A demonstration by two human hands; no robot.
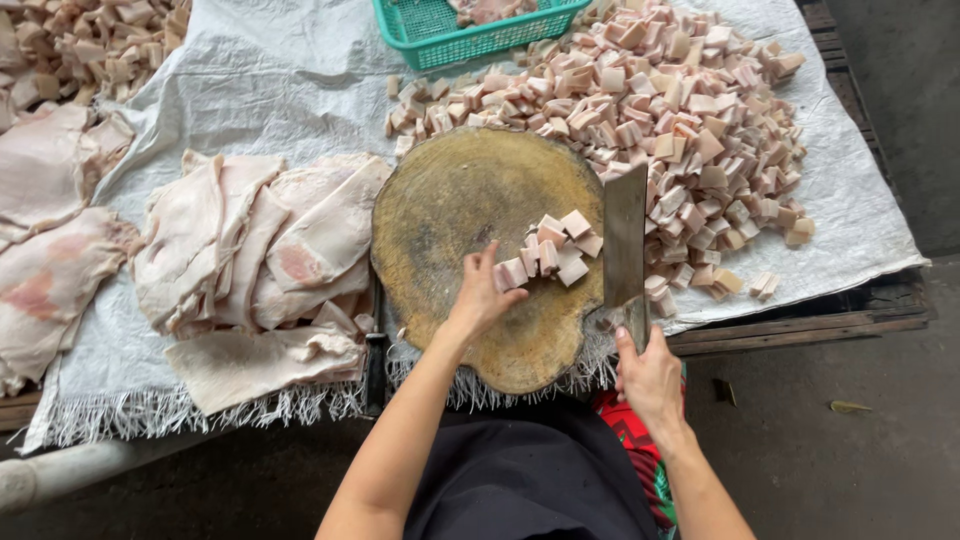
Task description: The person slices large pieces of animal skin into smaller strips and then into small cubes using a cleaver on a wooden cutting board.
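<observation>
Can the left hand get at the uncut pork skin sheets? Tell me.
Probably yes: the left hand rests on the cutting board by the cut pieces, and the sheets lie uncovered just left of the board.

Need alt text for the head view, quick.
A person's right hand holds a cleaver over a round wooden chopping block while the left hand steadies cut meat cubes; a cube pile lies beyond.

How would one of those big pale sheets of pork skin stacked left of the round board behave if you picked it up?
Probably floppy: the pork skin sheets drape and fold over one another. Likely slippery, since their surfaces look moist and fatty. Each looks broad and thick, so probably fairly heavy.
</observation>
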